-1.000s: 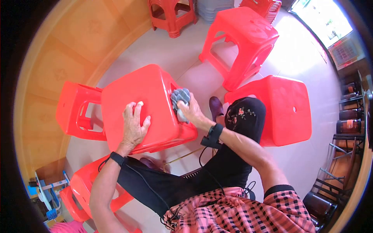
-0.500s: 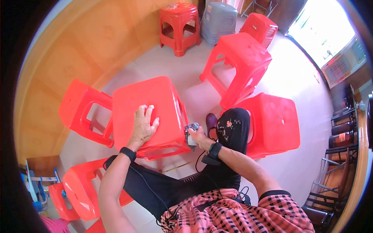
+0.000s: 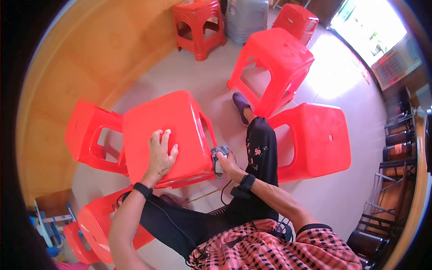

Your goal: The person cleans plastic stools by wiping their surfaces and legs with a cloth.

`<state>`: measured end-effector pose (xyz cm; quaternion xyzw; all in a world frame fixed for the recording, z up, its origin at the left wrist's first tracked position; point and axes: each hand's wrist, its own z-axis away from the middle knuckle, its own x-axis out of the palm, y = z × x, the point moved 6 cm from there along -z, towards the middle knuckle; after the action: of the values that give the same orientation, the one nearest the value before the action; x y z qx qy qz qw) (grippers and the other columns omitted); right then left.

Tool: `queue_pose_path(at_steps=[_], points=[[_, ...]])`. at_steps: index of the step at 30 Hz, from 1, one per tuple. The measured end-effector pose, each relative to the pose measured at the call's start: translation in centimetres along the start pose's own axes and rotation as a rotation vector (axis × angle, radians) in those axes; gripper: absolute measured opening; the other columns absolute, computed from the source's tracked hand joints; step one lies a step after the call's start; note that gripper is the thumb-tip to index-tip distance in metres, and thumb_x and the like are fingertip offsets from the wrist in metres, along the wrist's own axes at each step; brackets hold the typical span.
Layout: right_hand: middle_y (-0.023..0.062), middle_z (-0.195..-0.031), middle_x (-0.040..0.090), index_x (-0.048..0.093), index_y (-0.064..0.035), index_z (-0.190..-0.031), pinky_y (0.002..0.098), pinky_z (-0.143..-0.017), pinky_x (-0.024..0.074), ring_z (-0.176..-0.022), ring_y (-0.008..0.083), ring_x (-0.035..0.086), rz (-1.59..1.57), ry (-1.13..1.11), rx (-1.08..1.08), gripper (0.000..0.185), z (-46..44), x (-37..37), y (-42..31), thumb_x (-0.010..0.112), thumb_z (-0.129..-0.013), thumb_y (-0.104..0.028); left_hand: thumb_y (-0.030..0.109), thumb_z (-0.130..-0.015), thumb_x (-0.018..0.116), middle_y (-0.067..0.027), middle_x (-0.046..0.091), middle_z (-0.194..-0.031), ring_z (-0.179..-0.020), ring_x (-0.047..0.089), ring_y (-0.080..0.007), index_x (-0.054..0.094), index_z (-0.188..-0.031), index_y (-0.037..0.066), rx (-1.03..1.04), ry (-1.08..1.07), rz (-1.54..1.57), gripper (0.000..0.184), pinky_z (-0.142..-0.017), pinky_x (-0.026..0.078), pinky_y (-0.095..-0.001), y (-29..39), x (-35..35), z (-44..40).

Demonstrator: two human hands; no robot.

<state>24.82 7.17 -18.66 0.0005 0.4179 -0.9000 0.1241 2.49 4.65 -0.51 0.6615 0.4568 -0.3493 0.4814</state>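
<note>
Flat on the seat of a red plastic stool [image 3: 173, 112] lies my left hand [image 3: 160, 157], its fingers apart and slightly bent. It holds nothing and steadies against the smooth top. My right hand [image 3: 229, 166] is closed around a crumpled grey cloth [image 3: 220, 152] at the stool's right side, by the corner of a leg. Part of the cloth is hidden behind my fingers. Between my knees, the stool stands close in front of me.
Other red stools stand around: one at right [image 3: 321, 139], one ahead [image 3: 281, 49], one at left [image 3: 87, 135] and one near my left leg [image 3: 101, 227]. Farther off are a red stack [image 3: 198, 27] and a grey stack [image 3: 246, 20]. An orange-brown wall [image 3: 99, 49] curves along the left.
My right foot and knee have shifted, the foot now farther forward. The cloth shows more above my right hand. My left hand stays on the seat. The whole view has shifted slightly.
</note>
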Motion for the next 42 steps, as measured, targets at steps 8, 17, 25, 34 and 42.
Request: queue_pose_path(at_steps=[8, 17, 25, 34, 42], points=[[0.0176, -0.098, 0.060, 0.047, 0.0005, -0.114, 0.0357, -0.083, 0.0468, -0.093, 0.0255, 0.060, -0.287, -0.039, -0.575, 0.045, 5.4, 0.6, -11.4, 0.059, -0.078, -0.023, 0.016, -0.080, 0.061, -0.0277, 0.036, -0.125, -0.116, 0.037, -0.0415, 0.042, -0.126, -0.004, 0.016, -0.119, -0.066, 0.054, -0.099, 0.031, -0.0500, 0.1, 0.2, 0.0], [0.0251, -0.095, 0.059, 0.049, 0.0038, -0.105, 0.0448, -0.082, 0.0468, -0.091, 0.0406, 0.059, -0.021, 0.150, -0.605, 0.048, -8.3, 3.6, -20.0, 0.063, -0.074, -0.031, 0.014, -0.079, 0.057, -0.0297, 0.033, -0.128, -0.115, 0.036, -0.0435, 0.040, -0.126, -0.005, -0.009, -0.189, -0.054, 0.054, -0.099, 0.030, -0.0520, -0.2, 0.1, 0.3], [0.0205, -0.092, 0.065, 0.056, -0.0011, -0.107, 0.0447, -0.075, 0.0504, -0.083, 0.0343, 0.065, -0.052, 0.055, -0.148, 0.048, -22.6, 5.5, -6.0, 0.064, -0.076, -0.036, 0.015, -0.075, 0.059, -0.0303, 0.031, -0.130, -0.115, 0.035, -0.0448, 0.040, -0.126, -0.004, -0.043, -0.241, -0.051, 0.058, -0.098, 0.031, -0.0535, -0.6, 0.3, 0.5], [0.0168, -0.079, 0.066, 0.063, -0.0018, -0.087, 0.0391, -0.074, 0.0497, -0.079, 0.0281, 0.065, 0.036, -0.001, -0.215, 0.038, -19.7, 4.2, -9.6, 0.063, -0.073, -0.037, 0.016, -0.078, 0.054, -0.0287, 0.030, -0.133, -0.122, 0.032, -0.0437, 0.036, -0.129, -0.004, -0.042, -0.240, -0.046, 0.058, -0.104, 0.027, -0.0506, -0.5, 0.2, 0.5], [0.0161, -0.103, 0.062, 0.054, -0.0006, -0.113, 0.0354, -0.086, 0.0466, -0.096, 0.0251, 0.060, -0.176, -0.201, -0.643, 0.047, -9.8, 3.7, -19.4, 0.061, -0.075, -0.028, 0.017, -0.077, 0.058, -0.0288, 0.033, -0.130, -0.113, 0.037, -0.0424, 0.039, -0.128, -0.002, -0.005, -0.156, -0.045, 0.057, -0.098, 0.029, -0.0519, -0.2, 0.0, 0.1]])
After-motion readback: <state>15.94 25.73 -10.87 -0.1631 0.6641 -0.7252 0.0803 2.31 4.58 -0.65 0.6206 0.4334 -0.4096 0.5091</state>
